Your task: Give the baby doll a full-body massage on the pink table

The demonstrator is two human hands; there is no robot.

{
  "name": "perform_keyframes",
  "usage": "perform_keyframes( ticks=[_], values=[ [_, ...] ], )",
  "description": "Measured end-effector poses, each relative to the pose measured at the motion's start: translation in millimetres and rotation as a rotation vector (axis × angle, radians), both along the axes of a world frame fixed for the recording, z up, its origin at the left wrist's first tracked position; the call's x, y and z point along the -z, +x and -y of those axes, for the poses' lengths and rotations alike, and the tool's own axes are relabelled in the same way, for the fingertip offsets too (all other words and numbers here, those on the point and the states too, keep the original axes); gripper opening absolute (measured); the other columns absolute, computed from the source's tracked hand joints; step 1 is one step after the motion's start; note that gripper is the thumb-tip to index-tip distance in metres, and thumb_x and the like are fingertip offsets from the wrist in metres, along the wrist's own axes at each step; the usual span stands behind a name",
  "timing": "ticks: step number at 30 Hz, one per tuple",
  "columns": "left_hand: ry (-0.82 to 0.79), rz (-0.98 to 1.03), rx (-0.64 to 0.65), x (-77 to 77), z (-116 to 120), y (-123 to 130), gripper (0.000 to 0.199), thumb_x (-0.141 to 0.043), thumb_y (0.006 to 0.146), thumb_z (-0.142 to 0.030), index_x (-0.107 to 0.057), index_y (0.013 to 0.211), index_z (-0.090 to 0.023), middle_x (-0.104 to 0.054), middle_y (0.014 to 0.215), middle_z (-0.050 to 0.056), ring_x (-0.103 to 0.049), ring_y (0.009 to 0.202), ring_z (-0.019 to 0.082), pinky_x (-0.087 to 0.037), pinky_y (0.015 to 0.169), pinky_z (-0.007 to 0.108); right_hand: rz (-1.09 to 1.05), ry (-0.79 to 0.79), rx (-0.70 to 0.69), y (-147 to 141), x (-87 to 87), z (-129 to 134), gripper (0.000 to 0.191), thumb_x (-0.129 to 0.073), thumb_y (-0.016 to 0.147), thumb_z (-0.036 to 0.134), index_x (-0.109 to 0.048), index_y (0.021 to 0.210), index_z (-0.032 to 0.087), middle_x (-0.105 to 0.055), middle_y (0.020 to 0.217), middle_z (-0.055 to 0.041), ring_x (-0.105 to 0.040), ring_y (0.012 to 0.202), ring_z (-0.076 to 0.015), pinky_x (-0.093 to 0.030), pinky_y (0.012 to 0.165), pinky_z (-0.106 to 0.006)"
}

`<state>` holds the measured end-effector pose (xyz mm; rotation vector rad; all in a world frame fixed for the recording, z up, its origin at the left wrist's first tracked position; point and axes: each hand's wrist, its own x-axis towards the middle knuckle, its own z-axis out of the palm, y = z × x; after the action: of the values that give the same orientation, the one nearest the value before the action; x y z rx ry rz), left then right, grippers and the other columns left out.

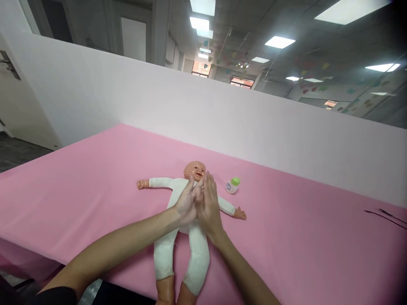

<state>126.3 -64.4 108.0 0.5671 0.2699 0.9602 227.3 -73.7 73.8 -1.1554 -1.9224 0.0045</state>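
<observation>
A baby doll (199, 256) with a white cloth body lies on its back, arms spread, on the pink table cover (286, 237). Above its chest my left hand (187, 203) and my right hand (210, 203) are pressed together. The left palm faces up and its fingers are partly curled against the right palm. The right hand is held flat, fingers stretched out and side by side. Nothing shows between the palms, though their contact area is hidden. To the right of the doll's head stands a small clear bottle (232, 187) with a green cap.
Behind the table runs a white wall (222, 114) with glass above it. Thin black cables (386, 215) lie at the table's right side. A door (22, 101) stands at the far left.
</observation>
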Motion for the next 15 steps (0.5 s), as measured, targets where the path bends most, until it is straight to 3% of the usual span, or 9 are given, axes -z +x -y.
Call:
perform_keyframes(
  ticks=[3, 5, 8, 11, 13, 15],
  values=[
    [0.026, 0.008, -0.108, -2.2, -9, 0, 0.070, -0.039, 0.096, -0.070, -0.047, 0.152, -0.028, -0.043, 0.161, 0.005, -0.028, 0.155, 0.025, -0.026, 0.126, 0.040, 0.090, 0.094, -0.092, -11, 6.4, 16, 0.081, -0.035, 0.102, 0.062, -0.003, 0.165, 0.021, -0.014, 0.172, -0.0105, -0.014, 0.158, -0.0353, -0.024, 0.125, -0.063],
    [0.039, -0.019, -0.123, 0.1, -5, 8, 0.071, -0.037, 0.096, -0.070, -0.041, 0.156, -0.032, -0.037, 0.165, 0.001, -0.022, 0.157, 0.024, -0.023, 0.127, 0.041, 0.095, 0.134, -0.110, -15, 0.7, 16, 0.082, -0.033, 0.100, 0.066, -0.008, 0.165, 0.021, -0.018, 0.171, -0.0104, -0.017, 0.157, -0.0358, -0.023, 0.125, -0.062],
    [0.061, -0.083, -0.035, 1.7, 5, 13, 0.071, -0.033, 0.098, -0.071, -0.045, 0.154, -0.029, -0.043, 0.161, 0.006, -0.029, 0.154, 0.028, -0.026, 0.125, 0.046, -0.013, 0.066, -0.024, -5, -17.3, -5, 0.071, -0.023, 0.103, 0.063, -0.022, 0.163, 0.025, -0.027, 0.169, -0.0071, -0.019, 0.157, -0.0311, -0.019, 0.127, -0.059],
    [0.206, -0.196, 0.053, -3.4, -3, 8, 0.077, -0.027, 0.098, -0.075, -0.055, 0.146, -0.023, -0.053, 0.153, 0.012, -0.043, 0.146, 0.030, -0.032, 0.122, 0.046, -0.205, -0.109, 0.072, 18, -30.1, -40, 0.068, -0.028, 0.104, 0.062, -0.036, 0.158, 0.022, -0.034, 0.166, -0.0087, -0.027, 0.155, -0.0273, -0.024, 0.126, -0.054],
    [0.341, -0.310, -0.029, -7.3, -25, 1, 0.076, -0.030, 0.097, -0.076, -0.061, 0.140, -0.022, -0.057, 0.149, 0.012, -0.050, 0.141, 0.028, -0.036, 0.120, 0.042, -0.341, -0.191, 0.109, 33, -29.9, -63, 0.067, -0.034, 0.102, 0.063, -0.047, 0.152, 0.019, -0.044, 0.160, -0.0116, -0.037, 0.150, -0.0272, -0.030, 0.124, -0.050],
    [0.477, -0.518, -0.234, -8.0, -54, -5, 0.070, -0.037, 0.097, -0.074, -0.068, 0.130, -0.020, -0.063, 0.143, 0.012, -0.056, 0.135, 0.028, -0.040, 0.116, 0.040, -0.464, -0.233, 0.152, 44, -22.9, -85, 0.066, -0.041, 0.100, 0.064, -0.057, 0.143, 0.017, -0.054, 0.152, -0.0138, -0.047, 0.143, -0.0285, -0.036, 0.119, -0.047]
  ],
)
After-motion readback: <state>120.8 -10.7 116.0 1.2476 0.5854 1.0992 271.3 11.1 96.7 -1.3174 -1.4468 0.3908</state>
